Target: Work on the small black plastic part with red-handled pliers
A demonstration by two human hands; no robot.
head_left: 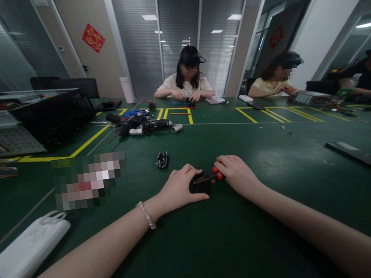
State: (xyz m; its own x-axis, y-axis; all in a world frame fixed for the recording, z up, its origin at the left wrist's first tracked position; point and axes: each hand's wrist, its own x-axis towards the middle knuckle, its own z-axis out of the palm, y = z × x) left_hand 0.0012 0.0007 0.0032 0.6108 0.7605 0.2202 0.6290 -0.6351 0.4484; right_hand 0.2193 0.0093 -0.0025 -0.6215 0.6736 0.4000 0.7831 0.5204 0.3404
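Note:
My left hand, with a bead bracelet at the wrist, is closed around a small black part resting on the green table. My right hand grips red-handled pliers, whose dark jaws point left onto the black part. Both hands sit close together at the table's middle. A second small black part lies a little beyond my left hand.
A white power strip lies at the near left. A black computer case stands far left. Tools and cylinders lie beyond. Three other people work at the far side. A dark flat panel lies right.

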